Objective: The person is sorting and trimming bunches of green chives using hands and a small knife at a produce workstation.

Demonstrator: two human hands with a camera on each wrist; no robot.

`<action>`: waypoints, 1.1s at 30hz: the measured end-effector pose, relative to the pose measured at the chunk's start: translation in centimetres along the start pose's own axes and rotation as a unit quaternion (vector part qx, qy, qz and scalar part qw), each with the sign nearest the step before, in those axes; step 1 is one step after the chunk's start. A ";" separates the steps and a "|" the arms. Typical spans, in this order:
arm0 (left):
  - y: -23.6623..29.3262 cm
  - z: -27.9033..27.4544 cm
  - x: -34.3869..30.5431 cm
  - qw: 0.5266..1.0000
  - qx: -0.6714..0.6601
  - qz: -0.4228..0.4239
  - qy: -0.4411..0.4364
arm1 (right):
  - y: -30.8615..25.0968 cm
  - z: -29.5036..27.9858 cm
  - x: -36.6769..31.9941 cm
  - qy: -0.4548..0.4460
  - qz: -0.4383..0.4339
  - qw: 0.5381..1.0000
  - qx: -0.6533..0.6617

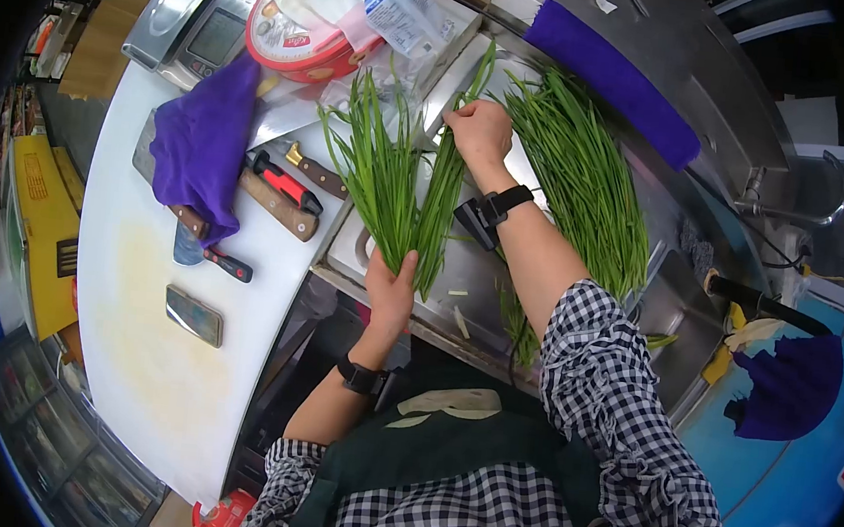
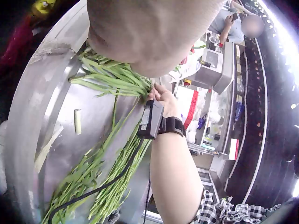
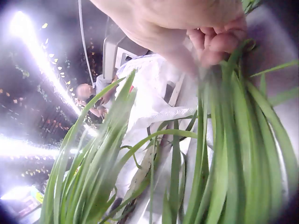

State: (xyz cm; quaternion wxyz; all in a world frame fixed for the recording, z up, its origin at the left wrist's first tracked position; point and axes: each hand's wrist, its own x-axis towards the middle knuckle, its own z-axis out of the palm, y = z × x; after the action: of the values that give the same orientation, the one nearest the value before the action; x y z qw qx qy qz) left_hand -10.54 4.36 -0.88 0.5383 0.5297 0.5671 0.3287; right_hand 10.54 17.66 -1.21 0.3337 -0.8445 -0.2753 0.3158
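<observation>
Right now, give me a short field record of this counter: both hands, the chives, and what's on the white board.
left hand: grips the chive bunch at its cut ends
right hand: grips some strands of that bunch higher up
loose chives: piled on the steel tray, right of the hands
white cutting board: holds knives, a purple cloth, a phone

Person at six o'clock, head view: black-and-white checked shirt point(image 1: 616, 451) with sleeves pushed up, dark green apron point(image 1: 446, 446), black strap point(image 1: 362, 377) on left wrist, black strapped camera point(image 1: 478, 216) with cable point(image 2: 107, 179) on right.
</observation>
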 end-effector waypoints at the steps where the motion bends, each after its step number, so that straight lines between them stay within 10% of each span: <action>1: 0.0 0.2 0.2 1.000 0.008 0.000 -0.002 | -0.2 -0.2 0.2 0.005 -0.002 1.000 -0.021; 33: -0.1 1.2 0.8 1.000 0.014 0.007 -0.007 | -0.3 -0.3 0.9 0.071 -0.023 0.995 -0.070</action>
State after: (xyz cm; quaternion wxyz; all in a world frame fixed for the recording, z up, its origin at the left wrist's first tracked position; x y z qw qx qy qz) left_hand -9.32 4.85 -1.45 0.5327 0.5431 0.5642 0.3209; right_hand 11.27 18.33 -1.12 0.2992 -0.8799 -0.2913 0.2268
